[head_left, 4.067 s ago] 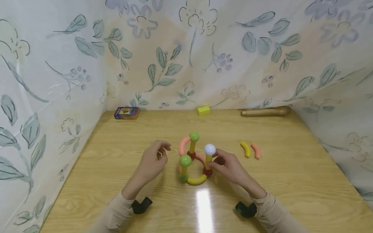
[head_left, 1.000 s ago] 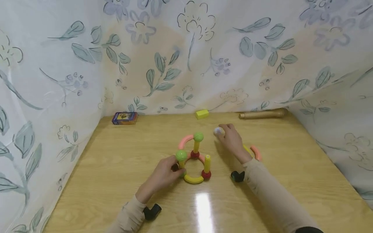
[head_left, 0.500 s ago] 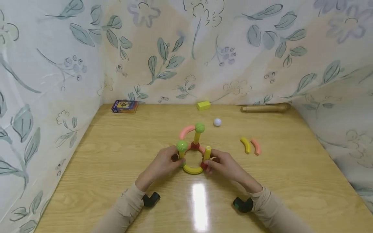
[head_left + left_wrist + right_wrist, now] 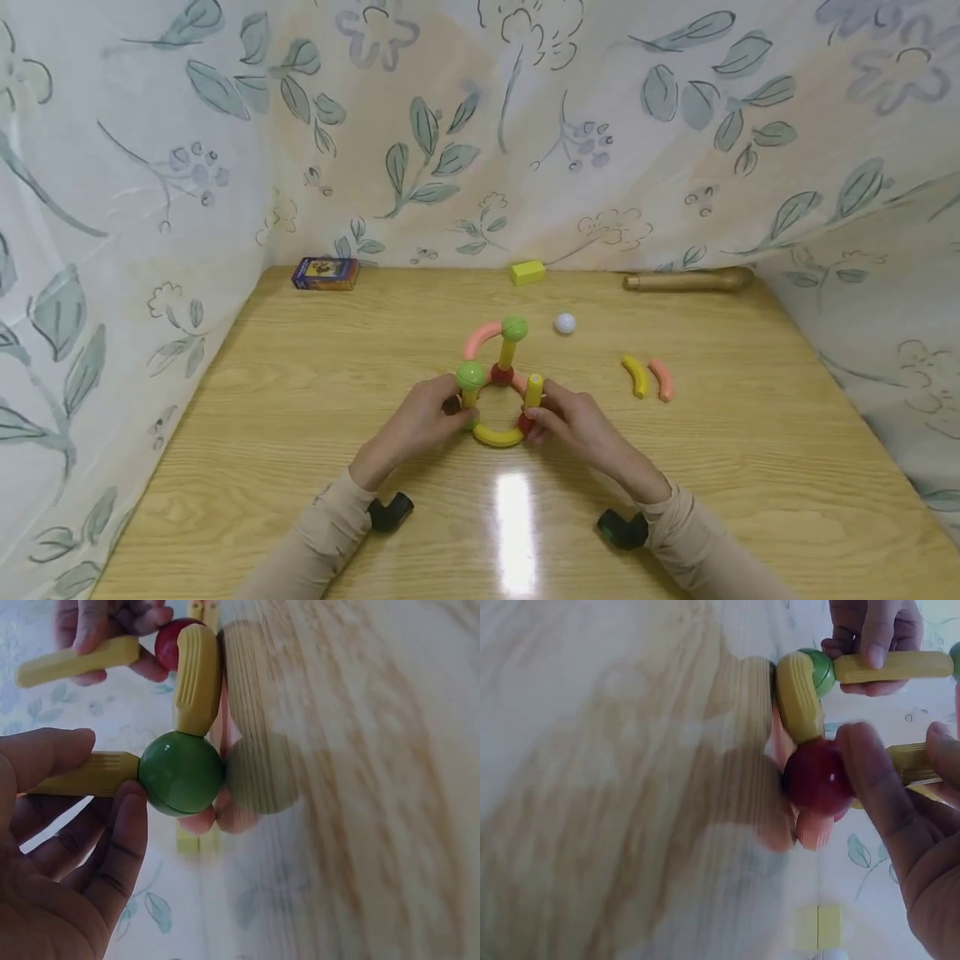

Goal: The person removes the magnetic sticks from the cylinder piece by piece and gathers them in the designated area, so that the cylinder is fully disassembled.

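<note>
A toy frame of sticks and balls stands on the table, its base ring partly made by a curved yellow stick (image 4: 498, 437). My left hand (image 4: 420, 421) pinches the upright yellow stick (image 4: 82, 774) between a green ball on top (image 4: 470, 375) and a green ball at the base (image 4: 182, 774). My right hand (image 4: 581, 421) pinches another upright yellow stick (image 4: 534, 389), bare at its top, with fingers also at the red ball (image 4: 819, 777) below. A small gap shows between that stick and ball in the left wrist view. Behind, a third post carries a green ball (image 4: 514, 328) and a curved pink stick (image 4: 482, 340).
A white ball (image 4: 565, 323) lies behind the frame. Curved yellow (image 4: 635, 377) and pink sticks (image 4: 662, 381) lie to the right. Along the back wall are a blue box (image 4: 325, 273), a yellow block (image 4: 528, 272) and a wooden club-like piece (image 4: 687, 280).
The white ball came off the right post and was set down behind it. My right hand returned to that post. My left hand moved in and took hold of the left post.
</note>
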Tool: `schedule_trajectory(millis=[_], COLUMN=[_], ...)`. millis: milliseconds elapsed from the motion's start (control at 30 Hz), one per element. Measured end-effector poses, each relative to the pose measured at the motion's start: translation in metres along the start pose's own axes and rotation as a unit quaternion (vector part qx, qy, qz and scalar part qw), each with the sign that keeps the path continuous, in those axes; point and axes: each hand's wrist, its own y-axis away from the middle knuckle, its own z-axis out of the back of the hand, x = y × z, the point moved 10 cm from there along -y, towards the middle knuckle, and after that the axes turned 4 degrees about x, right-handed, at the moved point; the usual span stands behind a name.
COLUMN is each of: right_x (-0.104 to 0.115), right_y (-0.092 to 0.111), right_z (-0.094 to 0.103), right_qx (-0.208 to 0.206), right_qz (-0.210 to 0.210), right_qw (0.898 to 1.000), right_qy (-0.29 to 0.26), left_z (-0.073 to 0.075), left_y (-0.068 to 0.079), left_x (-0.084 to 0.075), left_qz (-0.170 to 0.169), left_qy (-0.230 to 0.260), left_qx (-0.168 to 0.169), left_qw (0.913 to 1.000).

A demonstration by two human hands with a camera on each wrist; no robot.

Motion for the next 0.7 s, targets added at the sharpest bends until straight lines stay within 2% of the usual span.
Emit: schedule_trajectory(millis=[100,167,233,300,333,400,500,567,633,700], right_x=[-0.004,-0.01,-0.02,-0.035,-0.044,-0.067,-0.098,-0.112,-0.116,-0.107], right_y=[0.008,0.018,0.033,0.052,0.061,0.076,0.091,0.095,0.095,0.09], right_z=[0.025,0.059,0.1,0.14,0.156,0.18,0.195,0.197,0.196,0.194], right_qx=[-0.047,-0.103,-0.171,-0.224,-0.235,-0.231,-0.184,-0.153,-0.135,-0.131], right_qz=[-0.009,-0.003,0.004,-0.009,-0.022,-0.056,-0.101,-0.12,-0.128,-0.125], right_qw=[0.997,0.985,0.956,0.914,0.898,0.876,0.862,0.861,0.86,0.861], right_qy=[0.056,0.137,0.239,0.337,0.371,0.419,0.462,0.47,0.474,0.475], left_z=[-0.003,-0.004,-0.003,-0.001,0.001,0.003,0.002,0.001,-0.001,-0.002], left_y=[0.0,0.0,0.0,-0.001,-0.002,-0.002,-0.003,-0.003,-0.003,-0.003], left_x=[0.002,0.003,0.003,0.003,0.003,0.003,0.003,0.003,0.003,0.003], left_qz=[0.008,0.017,0.023,0.026,0.024,0.02,0.018,0.017,0.015,0.013], left_qy=[0.01,0.015,0.015,0.006,-0.001,-0.014,-0.021,-0.018,-0.014,-0.012], left_qx=[0.004,0.008,0.012,0.013,0.013,0.015,0.025,0.031,0.034,0.033], left_qw=[0.9999,0.9997,0.9996,0.9996,0.9996,0.9996,0.9993,0.9992,0.9992,0.9993])
